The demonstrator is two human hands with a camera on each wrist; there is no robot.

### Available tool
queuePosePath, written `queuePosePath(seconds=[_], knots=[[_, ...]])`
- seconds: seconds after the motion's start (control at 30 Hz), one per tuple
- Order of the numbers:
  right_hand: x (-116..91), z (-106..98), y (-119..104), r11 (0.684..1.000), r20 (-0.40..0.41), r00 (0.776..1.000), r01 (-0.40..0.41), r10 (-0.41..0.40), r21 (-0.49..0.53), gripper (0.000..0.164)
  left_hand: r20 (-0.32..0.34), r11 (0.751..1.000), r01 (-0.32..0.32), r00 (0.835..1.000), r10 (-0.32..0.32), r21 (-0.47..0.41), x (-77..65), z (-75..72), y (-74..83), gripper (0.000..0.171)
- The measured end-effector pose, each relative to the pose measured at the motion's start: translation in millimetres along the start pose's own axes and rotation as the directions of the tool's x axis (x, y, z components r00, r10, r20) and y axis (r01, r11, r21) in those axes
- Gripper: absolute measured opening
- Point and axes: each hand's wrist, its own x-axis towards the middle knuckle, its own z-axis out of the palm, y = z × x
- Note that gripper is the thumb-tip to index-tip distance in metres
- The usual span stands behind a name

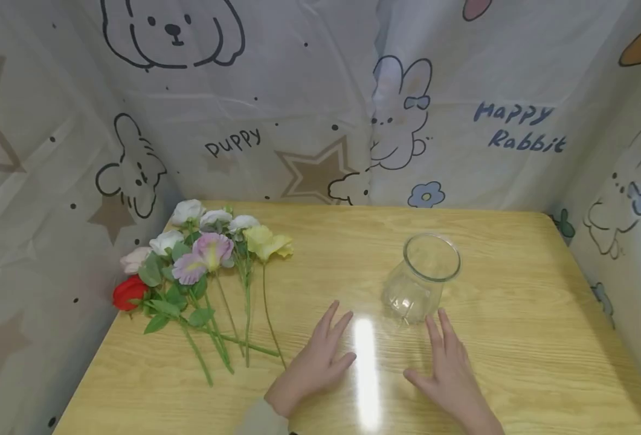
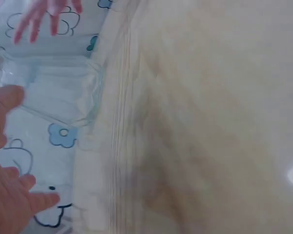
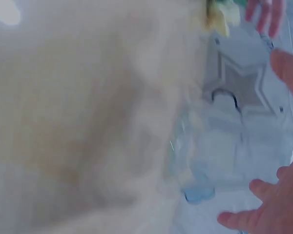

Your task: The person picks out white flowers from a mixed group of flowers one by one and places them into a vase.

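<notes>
Clear vase (image 1: pixel 421 279), base outline (image 1: pixel 407 318) faint, left hand (image 1: pixel 318 359) and right hand (image 1: pixel 450 374) nearby, fingers (image 1: pixel 434 337) apart, sleeve (image 1: pixel 263 420) cropped

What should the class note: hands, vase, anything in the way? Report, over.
Left hand open, empty. Right hand open near vase, contact unclear. Vase upright. Flowers off left, not between hands and vase.

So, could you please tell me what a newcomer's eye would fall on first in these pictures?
Probably the loose pile of flowers on the left of the table, with a vivid red bloom at its left edge. Next might come the clear glass vase, standing right of centre. The left hand and right hand, both gripping nothing, show at the near side.
</notes>
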Motion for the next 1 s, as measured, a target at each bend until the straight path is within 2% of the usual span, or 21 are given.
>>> queuePosePath(seconds=[0.07, 0.13, 0.17, 0.27, 0.37, 0.5, 0.6, 0.77, 0.87, 1.0], knots=[[12.0, -11.3, 10.6, 0.996, -0.019, 0.999, -0.032, 0.034, 0.080, 0.110, 0.014, 0.989, 0.025, 1.000, -0.023, -0.144, 17.3, -0.5, -3.9, 0.071], [24.8, -22.3, 21.7, 0.983, -0.021, 0.998, -0.056, 0.061, 0.175, 0.114, 0.036, 0.973, 0.051, 0.998, -0.044, -0.224, 34.8, -0.7, -4.7, 0.076], [31.3, -27.2, 26.8, 0.970, -0.021, 0.997, -0.068, 0.075, 0.234, 0.115, 0.044, 0.970, 0.052, 0.998, -0.042, -0.238, 43.8, -1.4, -3.2, 0.078], [50.7, -38.8, 39.8, 0.903, 0.010, 0.993, -0.111, 0.118, 0.416, 0.116, 0.065, 0.971, 0.047, 0.997, -0.032, -0.233, 69.2, -1.0, 5.5, 0.084], [68.9, -46.3, 48.4, 0.850, 0.034, 0.988, -0.149, 0.152, 0.505, 0.114, 0.071, 0.975, 0.038, 0.997, -0.023, -0.219, 92.6, 1.5, 19.3, 0.089], [89.2, -52.1, 53.8, 0.840, 0.065, 0.983, -0.181, 0.172, 0.511, 0.112, 0.066, 0.975, 0.049, 0.997, -0.035, -0.218, 118.1, 3.8, 38.1, 0.100], [99.2, -55.2, 55.4, 0.835, 0.120, 0.974, -0.227, 0.193, 0.502, 0.109, 0.041, 0.973, 0.048, 0.998, -0.040, -0.226, 133.6, 5.1, 48.7, 0.108], [106.8, -51.2, 54.8, 0.812, 0.201, 0.965, -0.250, 0.167, 0.527, 0.103, -0.005, 0.955, 0.072, 0.997, -0.077, -0.287, 147.2, 6.8, 53.5, 0.110], [109.1, -51.6, 55.0, 0.810, 0.199, 0.972, -0.217, 0.126, 0.546, 0.098, -0.032, 0.947, 0.040, 0.998, -0.053, -0.319, 154.1, 7.7, 53.7, 0.104], [111.0, -55.4, 55.8, 0.817, 0.188, 0.975, -0.202, 0.117, 0.540, 0.094, -0.055, 0.947, -0.017, 0.998, -0.001, -0.320, 160.6, 7.1, 53.8, 0.097]])
